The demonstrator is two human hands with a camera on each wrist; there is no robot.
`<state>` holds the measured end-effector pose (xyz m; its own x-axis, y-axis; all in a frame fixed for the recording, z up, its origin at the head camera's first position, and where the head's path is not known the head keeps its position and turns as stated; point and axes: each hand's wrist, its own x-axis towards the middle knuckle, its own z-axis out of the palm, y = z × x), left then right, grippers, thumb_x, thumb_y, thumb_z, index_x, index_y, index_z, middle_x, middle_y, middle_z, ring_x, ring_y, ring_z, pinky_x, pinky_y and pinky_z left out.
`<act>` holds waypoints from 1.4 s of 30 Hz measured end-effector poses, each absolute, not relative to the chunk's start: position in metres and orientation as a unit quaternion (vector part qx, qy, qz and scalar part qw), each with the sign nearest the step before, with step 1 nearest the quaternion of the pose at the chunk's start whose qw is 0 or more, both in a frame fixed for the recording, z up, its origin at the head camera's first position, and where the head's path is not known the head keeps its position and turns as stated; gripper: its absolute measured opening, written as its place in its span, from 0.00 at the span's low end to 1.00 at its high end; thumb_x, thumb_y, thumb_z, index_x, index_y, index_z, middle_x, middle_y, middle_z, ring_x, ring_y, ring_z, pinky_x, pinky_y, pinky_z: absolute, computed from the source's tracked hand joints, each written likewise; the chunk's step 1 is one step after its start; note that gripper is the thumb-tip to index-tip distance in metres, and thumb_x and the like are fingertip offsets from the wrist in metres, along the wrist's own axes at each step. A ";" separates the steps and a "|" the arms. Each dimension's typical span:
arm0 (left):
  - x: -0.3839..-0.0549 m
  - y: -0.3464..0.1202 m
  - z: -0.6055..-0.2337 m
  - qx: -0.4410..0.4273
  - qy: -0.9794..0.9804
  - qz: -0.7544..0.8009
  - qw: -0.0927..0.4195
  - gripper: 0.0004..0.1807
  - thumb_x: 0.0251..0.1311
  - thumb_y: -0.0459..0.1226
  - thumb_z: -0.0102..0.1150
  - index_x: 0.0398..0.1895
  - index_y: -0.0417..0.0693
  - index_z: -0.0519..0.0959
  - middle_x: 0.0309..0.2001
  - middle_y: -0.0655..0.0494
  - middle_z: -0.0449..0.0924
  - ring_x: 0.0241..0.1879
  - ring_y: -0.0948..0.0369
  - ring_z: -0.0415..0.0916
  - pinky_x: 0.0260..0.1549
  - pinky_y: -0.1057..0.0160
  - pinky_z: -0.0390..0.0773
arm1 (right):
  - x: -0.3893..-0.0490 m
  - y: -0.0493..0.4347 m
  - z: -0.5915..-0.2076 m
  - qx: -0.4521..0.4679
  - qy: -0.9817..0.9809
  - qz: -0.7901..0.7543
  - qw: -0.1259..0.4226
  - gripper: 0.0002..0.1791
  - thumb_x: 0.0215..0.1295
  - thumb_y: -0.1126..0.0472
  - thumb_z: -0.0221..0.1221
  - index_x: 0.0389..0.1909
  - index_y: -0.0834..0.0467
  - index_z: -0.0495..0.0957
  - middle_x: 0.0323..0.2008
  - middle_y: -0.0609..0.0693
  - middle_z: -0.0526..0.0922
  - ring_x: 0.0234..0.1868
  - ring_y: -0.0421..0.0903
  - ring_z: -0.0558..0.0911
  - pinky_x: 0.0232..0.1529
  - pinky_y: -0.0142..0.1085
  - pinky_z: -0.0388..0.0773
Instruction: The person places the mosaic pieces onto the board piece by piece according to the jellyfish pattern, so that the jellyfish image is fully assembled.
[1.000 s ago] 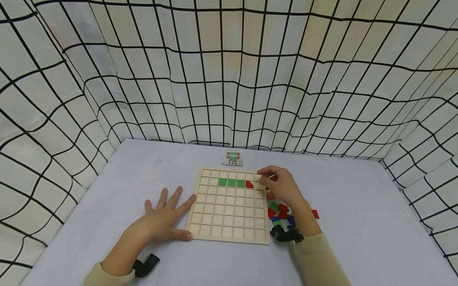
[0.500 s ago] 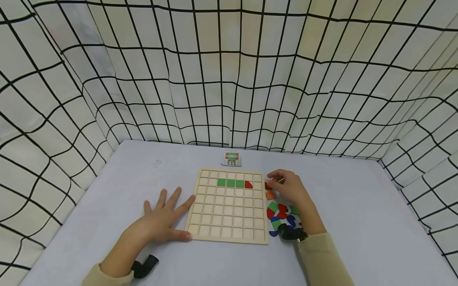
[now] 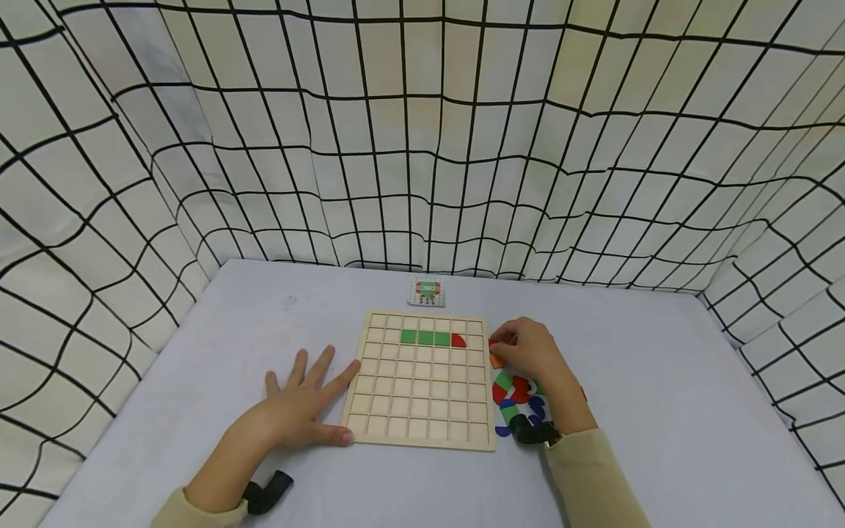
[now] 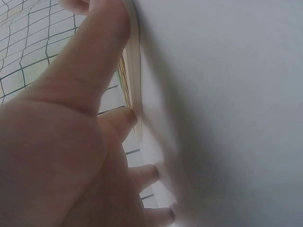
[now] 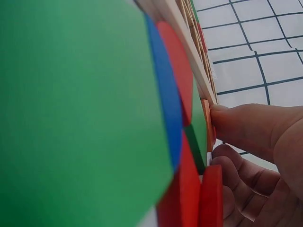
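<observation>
The left hand lies with fingers spread on the table, its thumb and index fingertip at the left edge of a wooden grid board. In the left wrist view, the thumb presses that edge. Three green squares and a red quarter-round piece sit in one row of the board. Just off its right edge the right hand pinches a small red piece; its exact shape is hidden by the fingers. An orange piece lies right by the thumb in the right wrist view.
Loose red, green and blue pieces lie in a heap along the board's right side, under the right wrist. Behind the board is a small pattern card. A black net over white sheeting walls the table's back and sides.
The right hand has moved right, off the board's upper right corner, then down slightly, its fingers closing on the red piece beside the edge. The left hand has stayed put.
</observation>
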<state>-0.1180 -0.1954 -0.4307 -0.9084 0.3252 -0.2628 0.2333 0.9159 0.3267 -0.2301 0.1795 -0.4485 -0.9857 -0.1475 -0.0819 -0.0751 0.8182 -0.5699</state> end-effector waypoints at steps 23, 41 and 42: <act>-0.120 -0.195 -0.432 0.144 0.965 0.150 0.159 0.61 0.42 0.70 0.64 0.80 0.62 0.53 0.79 0.34 0.38 0.73 0.24 0.29 0.52 0.14 0.34 | -0.231 0.180 -0.439 -0.070 0.910 -0.405 0.049 0.13 0.58 0.55 0.70 0.31 0.55 0.75 0.32 0.50 0.81 0.33 0.47 0.78 0.33 0.38 0.76; -0.118 -0.196 -0.434 0.148 0.967 0.142 0.150 0.61 0.40 0.72 0.62 0.80 0.63 0.53 0.79 0.34 0.39 0.73 0.24 0.31 0.51 0.13 0.35 | -0.229 0.173 -0.439 -0.070 0.869 -0.485 0.064 0.15 0.60 0.52 0.70 0.40 0.56 0.79 0.34 0.53 0.80 0.29 0.50 0.79 0.29 0.39 0.79; -0.117 -0.196 -0.434 0.147 0.967 0.142 0.149 0.61 0.41 0.72 0.62 0.80 0.63 0.53 0.79 0.34 0.39 0.73 0.24 0.32 0.52 0.13 0.36 | -0.229 0.172 -0.440 -0.069 0.867 -0.490 0.067 0.15 0.61 0.53 0.70 0.41 0.56 0.79 0.35 0.52 0.80 0.30 0.50 0.79 0.30 0.39 0.79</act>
